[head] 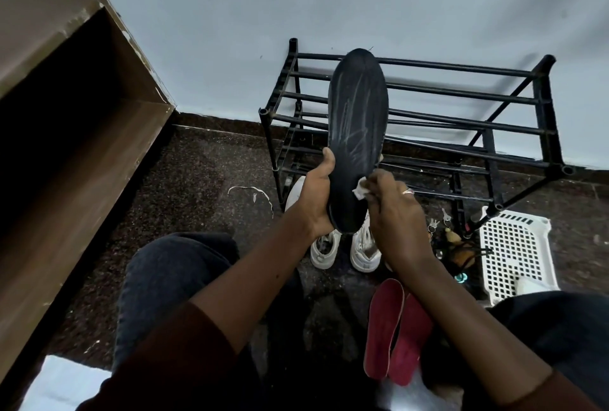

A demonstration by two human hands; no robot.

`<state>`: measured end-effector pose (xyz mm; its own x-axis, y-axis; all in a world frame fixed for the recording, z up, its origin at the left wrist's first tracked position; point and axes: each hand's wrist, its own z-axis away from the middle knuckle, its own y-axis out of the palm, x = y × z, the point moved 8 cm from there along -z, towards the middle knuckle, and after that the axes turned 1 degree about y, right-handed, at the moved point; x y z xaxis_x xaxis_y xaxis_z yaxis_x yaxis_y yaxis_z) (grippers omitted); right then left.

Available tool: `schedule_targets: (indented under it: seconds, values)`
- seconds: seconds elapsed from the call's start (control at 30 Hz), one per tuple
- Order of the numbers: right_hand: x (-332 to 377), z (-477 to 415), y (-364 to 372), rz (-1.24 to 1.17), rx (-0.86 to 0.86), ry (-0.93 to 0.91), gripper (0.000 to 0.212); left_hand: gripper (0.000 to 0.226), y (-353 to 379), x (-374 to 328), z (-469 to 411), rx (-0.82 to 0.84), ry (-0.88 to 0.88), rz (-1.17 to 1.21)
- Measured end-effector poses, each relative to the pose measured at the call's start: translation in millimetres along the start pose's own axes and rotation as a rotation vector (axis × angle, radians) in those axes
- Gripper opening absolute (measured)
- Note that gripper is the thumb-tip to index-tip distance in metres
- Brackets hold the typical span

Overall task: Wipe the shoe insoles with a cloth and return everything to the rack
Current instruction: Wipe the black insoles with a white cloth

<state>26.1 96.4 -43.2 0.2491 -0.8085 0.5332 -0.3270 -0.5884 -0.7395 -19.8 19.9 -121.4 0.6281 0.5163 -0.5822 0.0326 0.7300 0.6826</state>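
**Item: black insole (357, 133).** It stood upright in the air in front of the rack (461, 99), heel end down and toe end up, well clear of the floor. Pale streaks showed on its face.

**Hold.** Your left hand (316, 199) was wrapped round the heel end, with the thumb on the near edge. Your right hand (395, 209) pinched a small white cloth (361, 186) and pressed it to the insole's lower face.

**Handling (a judgement, not a thing seen).** It looked thin, light and bendy, and not fragile. It would probably flex away from the cloth wherever nothing backed it. You were best placed gripping by the heel or along the edges, close to the patch being wiped.

**Also listed.**
- A pair of red insoles (395, 328) lay side by side on the floor near your right leg.
- White shoes (324, 250) sat on the floor just before the rack, under the held insole.
- A white basket (517, 245) stood beside the rack's right foot.
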Motion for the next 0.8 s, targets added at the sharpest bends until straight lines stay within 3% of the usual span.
schedule_targets:
  seconds: [0.17, 0.27, 0.43, 0.57, 0.8]
  values:
    - [-17, -3, -4, -0.120, -0.006, 0.126, 0.021, 0.073, 1, 3, -1, 0.000, -0.002, -0.001]
    - [-14, 4, -3, -0.150, -0.027, 0.108, 0.022, 0.073, 0, 1, -1, -0.016, 0.011, 0.007]
    - [14, 23, 13, -0.237, 0.110, -0.006, 0.028, 0.079, 1, -3, 0, 0.030, 0.027, 0.108]
    - [18, 20, 11, -0.180, 0.099, -0.085, 0.031, 0.076, 0, -4, -1, 0.036, 0.015, 0.094]
    - [-17, -7, 0, -0.008, 0.005, 0.042, 0.020, 0.063, 1, 17, 0, -0.006, -0.096, -0.016]
